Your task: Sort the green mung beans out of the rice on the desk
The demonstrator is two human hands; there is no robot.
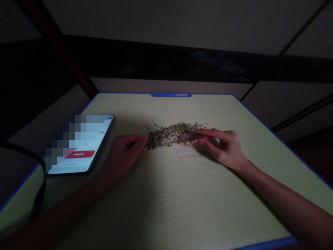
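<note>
Bare left hand [127, 151] and bare right hand [227, 147]
Slender, uncovered forearms [283, 194] taper smoothly to narrow, bare wrists [243, 163]; the fingers [214, 132] look slim.

Phone [85, 146]: all the lettering I can see is on its lit screen, just beside my left hand [126, 149].
Number [100, 133]: I read "35" in dark figures on the pale screen, near its right edge, with what looks like a colon just before it; whatever stands further left is hidden from me by coarse squares.
Red bar [90, 153]: below the number, it bears a short white mark [78, 154], too small for me to make out.
Blue patch [109, 118]: at the screen's top right corner; I cannot tell any letters on it.
Faint rows [75, 163]: under the red bar, too blurred to read.
</note>
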